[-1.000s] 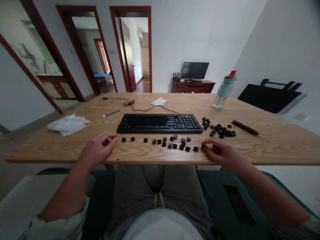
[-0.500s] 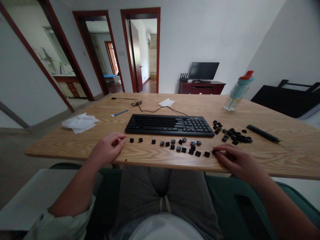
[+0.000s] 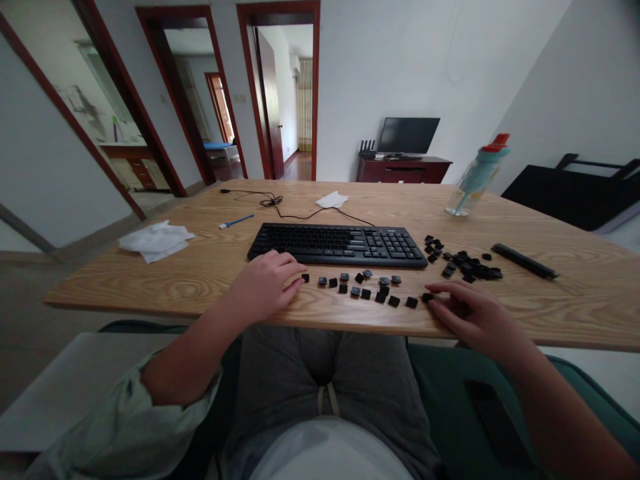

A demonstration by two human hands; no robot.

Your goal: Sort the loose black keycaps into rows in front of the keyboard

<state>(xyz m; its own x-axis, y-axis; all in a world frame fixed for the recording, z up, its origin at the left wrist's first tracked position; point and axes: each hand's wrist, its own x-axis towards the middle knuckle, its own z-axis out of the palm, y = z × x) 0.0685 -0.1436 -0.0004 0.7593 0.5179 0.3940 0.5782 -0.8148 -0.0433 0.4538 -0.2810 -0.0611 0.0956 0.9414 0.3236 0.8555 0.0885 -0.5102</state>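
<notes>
My left hand (image 3: 267, 283) is over the table in front of the keyboard's left half, thumb and forefinger closed around a small black keycap (image 3: 305, 278) at the left end of the visible row. Near the row's right end, my right hand (image 3: 465, 308) pinches another black keycap (image 3: 427, 297) against the tabletop. Between the hands lie several loose keycaps (image 3: 367, 294) in uneven lines, some turned underside up. Behind them sits a black keyboard (image 3: 340, 245), with many dark gaps in its left and middle keys. My left hand covers the table spot left of the row.
A pile of keycaps (image 3: 473, 266) lies right of the keyboard, beside a dark stick-like object (image 3: 524, 261). A water bottle (image 3: 475, 180) stands behind. Leftward are a blue-handled brush (image 3: 236, 222) and crumpled tissues (image 3: 156, 241). The cable (image 3: 300, 216) runs behind the keyboard near another tissue (image 3: 332, 199).
My left hand has moved right along the table to a keycap, now covering two keycaps' earlier spots. The right hand stays at its keycap, its fingers shifted slightly. The view has tilted a little.
</notes>
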